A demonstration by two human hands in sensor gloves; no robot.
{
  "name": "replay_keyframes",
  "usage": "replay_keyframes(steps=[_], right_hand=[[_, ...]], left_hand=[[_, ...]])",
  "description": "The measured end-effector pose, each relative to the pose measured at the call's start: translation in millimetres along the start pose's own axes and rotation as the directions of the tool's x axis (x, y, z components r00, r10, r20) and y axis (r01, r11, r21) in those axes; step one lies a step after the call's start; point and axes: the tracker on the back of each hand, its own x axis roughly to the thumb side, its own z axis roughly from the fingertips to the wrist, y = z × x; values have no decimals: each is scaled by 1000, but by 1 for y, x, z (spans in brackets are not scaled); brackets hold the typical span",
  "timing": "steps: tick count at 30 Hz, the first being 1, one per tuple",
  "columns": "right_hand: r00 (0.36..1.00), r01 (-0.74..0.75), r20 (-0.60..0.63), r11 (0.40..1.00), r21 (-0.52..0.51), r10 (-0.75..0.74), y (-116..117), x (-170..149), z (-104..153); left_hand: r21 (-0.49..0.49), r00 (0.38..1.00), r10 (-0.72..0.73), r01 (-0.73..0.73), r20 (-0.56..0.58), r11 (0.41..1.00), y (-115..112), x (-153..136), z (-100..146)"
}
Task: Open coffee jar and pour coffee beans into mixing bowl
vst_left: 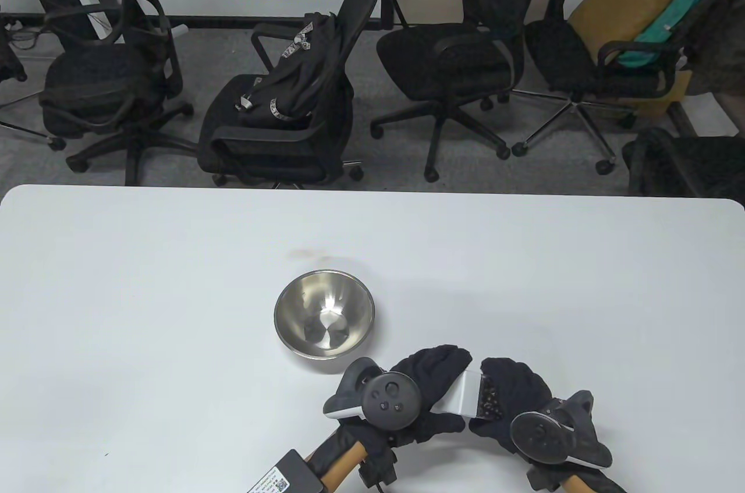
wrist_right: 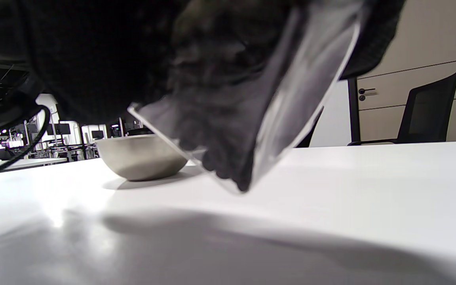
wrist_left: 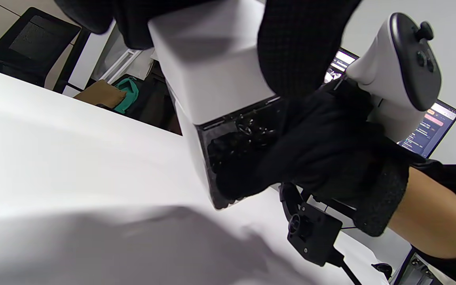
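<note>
A steel mixing bowl (vst_left: 324, 314) stands empty near the table's middle; it also shows in the right wrist view (wrist_right: 141, 157). Both hands hold the coffee jar (vst_left: 483, 397) tilted above the table at the front right. It is a clear square jar of dark beans (wrist_left: 244, 138) with a white lid (vst_left: 457, 394). My left hand (vst_left: 433, 391) grips the white lid (wrist_left: 212, 67). My right hand (vst_left: 512, 400) grips the clear body (wrist_right: 271, 118). The lid sits on the jar.
The white table (vst_left: 145, 283) spreads wide around the bowl. Several black office chairs (vst_left: 285, 103) stand beyond the far edge. A monitor (wrist_left: 430, 126) shows behind the right hand in the left wrist view.
</note>
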Motion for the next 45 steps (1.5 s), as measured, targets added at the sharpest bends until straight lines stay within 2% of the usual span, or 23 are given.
replay_keyframes(steps=[12, 18, 24, 28, 29, 30, 34, 40, 45], right_hand=[[999, -34, 7, 999, -2, 34, 0, 3, 0], [996, -86, 20, 996, -9, 86, 0, 6, 1], [996, -89, 28, 996, -8, 90, 0, 8, 1], [997, -68, 22, 998, -15, 68, -1, 7, 1], [998, -65, 20, 998, -18, 65, -2, 6, 1], [998, -63, 17, 998, -21, 63, -2, 6, 1], [999, -50, 19, 998, -26, 50, -2, 5, 1], [999, -47, 26, 999, -25, 47, -2, 6, 1], [1000, -17, -3, 999, -45, 17, -4, -1, 2]], left_hand=[[49, 986, 83, -77, -146, 996, -2, -6, 1], [63, 943, 205, -195, -261, 979, -8, -12, 1], [74, 916, 286, -276, -282, 958, -10, -17, 3], [19, 936, 268, -270, -229, 963, -7, -13, 3], [3, 954, 231, -235, -189, 972, -5, -11, 3], [-16, 977, 194, -197, -91, 980, -3, -8, 2], [21, 1000, -8, 7, 28, 1000, 0, 4, 1], [52, 999, -36, 35, 33, 998, -3, 7, 1], [122, 999, 43, -46, 21, 991, 11, 0, 8]])
